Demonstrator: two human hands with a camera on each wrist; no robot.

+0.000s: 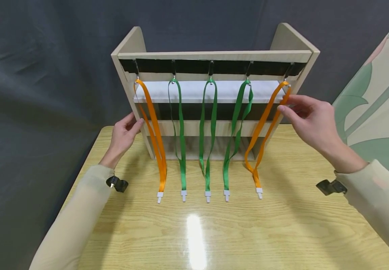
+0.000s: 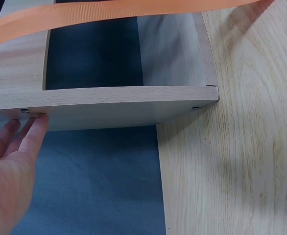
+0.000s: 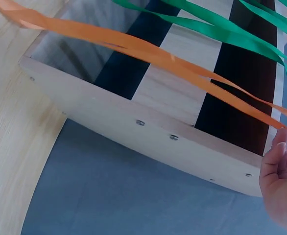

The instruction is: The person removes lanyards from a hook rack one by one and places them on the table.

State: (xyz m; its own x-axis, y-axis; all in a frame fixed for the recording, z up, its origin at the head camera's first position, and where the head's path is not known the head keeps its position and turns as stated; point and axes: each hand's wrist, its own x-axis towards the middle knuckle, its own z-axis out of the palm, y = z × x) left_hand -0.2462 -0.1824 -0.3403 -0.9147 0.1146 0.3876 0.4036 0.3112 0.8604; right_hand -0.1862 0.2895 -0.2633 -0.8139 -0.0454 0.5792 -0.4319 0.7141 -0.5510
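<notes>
Five lanyards [image 1: 213,116] hang in a row from metal hooks [image 1: 211,68] along the upper front of a pale wooden rack [image 1: 214,55], the outer two orange, the inner three green; clock directions are read from the rack's centre in the head view. The right orange lanyard [image 1: 264,116] hangs between 2 and 3 o'clock. Just past 3 o'clock, the right hand [image 1: 311,122] pinches its outer strap between thumb and fingers, beside the front edge of the right side panel [image 3: 114,117]. At 8 o'clock, the left hand [image 1: 121,135] has its fingers extended, fingertips touching the outer face of the left side panel [image 2: 109,115]. Open gaps separate the green lanyards from one another at their hooks. White clips [image 1: 208,194] end the straps toward 6 o'clock, beyond the rack's lower front edge; whether they touch the tabletop [image 1: 248,232] cannot be told. Past the clips, the tabletop extends toward the viewer, with a streak of glare; its left edge runs near 8 o'clock. Dark cloth [image 1: 208,22] lies beyond the rack at 12 o'clock.
</notes>
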